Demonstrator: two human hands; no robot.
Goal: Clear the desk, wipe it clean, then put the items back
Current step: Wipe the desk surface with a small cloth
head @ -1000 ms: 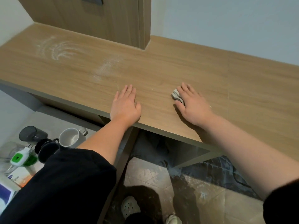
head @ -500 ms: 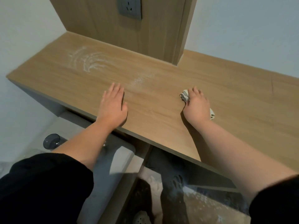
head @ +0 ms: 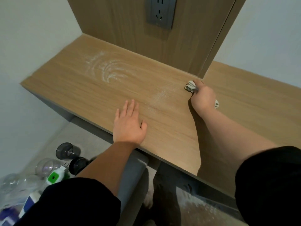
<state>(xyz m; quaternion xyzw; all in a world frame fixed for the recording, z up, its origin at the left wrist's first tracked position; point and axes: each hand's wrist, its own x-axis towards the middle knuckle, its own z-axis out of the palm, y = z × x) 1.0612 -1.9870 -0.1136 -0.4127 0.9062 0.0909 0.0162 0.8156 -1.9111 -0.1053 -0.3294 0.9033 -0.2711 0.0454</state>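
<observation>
head view. left hand lies flat, palm down, on the wooden desk close to its near edge, fingers straight and held together pointing far, thumb spread to the right, gripping nothing; its forearm crosses the near edge from a black sleeve. right hand is extended far across the top, fingers curled tight over a crumpled pale cloth, which is pressed to the surface just beside the foot of the upright wood panel; a scrap of cloth shows at the hand's right side. a faint patch of white dust lies between the two hands; a larger swirl of white powder lies far left, well apart from both. the desktop left of the hands is bare up to the left edge and the wall. a grey socket sits on the panel. below the near-left edge, off the desk, stand a dark tumbler, a clear glass and a green-and-white device.
</observation>
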